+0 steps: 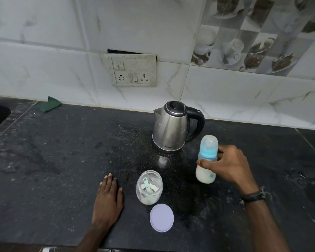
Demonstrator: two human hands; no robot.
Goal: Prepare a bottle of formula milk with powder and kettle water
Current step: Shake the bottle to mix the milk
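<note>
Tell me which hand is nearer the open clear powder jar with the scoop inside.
Left. The left hand lies flat on the black counter just left of the clear powder jar; the right hand holds the baby bottle farther right.

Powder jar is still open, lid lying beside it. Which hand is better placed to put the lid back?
Left. The left hand rests flat and free beside the jar and lid; the right hand grips the bottle.

A capped baby bottle (207, 160) of milk stands right of centre, steel kettle (173, 127) behind, open powder jar (149, 187) lower centre.
</note>
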